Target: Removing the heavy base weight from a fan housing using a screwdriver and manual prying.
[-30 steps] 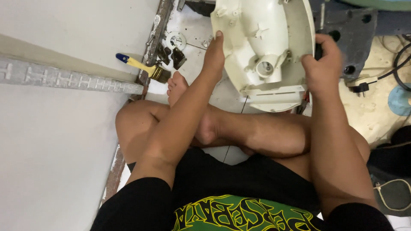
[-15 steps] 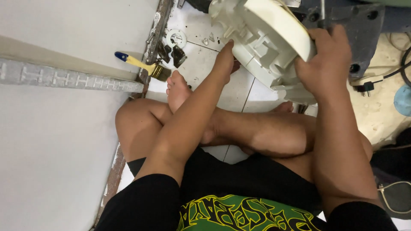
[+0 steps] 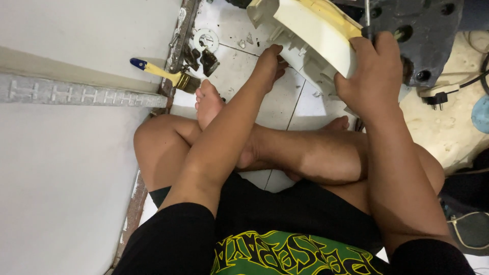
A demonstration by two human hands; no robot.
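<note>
Bare tile (image 3: 310, 109) lies open at 12 o'clock between the left hand (image 3: 267, 66) and right hand (image 3: 369, 76). At 10 o'clock a brush (image 3: 163, 74) and small metal parts (image 3: 201, 56) obstruct; at 1 o'clock the dark base (image 3: 425, 38) blocks passage.

The housing (image 3: 310, 38), at twelve o'clock, looks like cream moulded plastic, smooth and faintly glossy on its outer shell, with duller ribbed moulding on its underside. The right hand (image 3: 372, 76) grips its smooth edge; the left hand (image 3: 267, 63) touches the ribbed side. At one o'clock a dark grey base (image 3: 433, 30) looks like matt, slightly grainy plastic. The floor (image 3: 270, 107) is white glazed tile, glossy but scuffed and dusty. At ten o'clock lies a paintbrush (image 3: 163, 73) with a glossy yellow and blue plastic handle, a brassy metal ferrule and dark bristles. The rail (image 3: 76, 94) at nine o'clock is dull grey metal. The shirt (image 3: 285, 254) is matt cloth.
</note>
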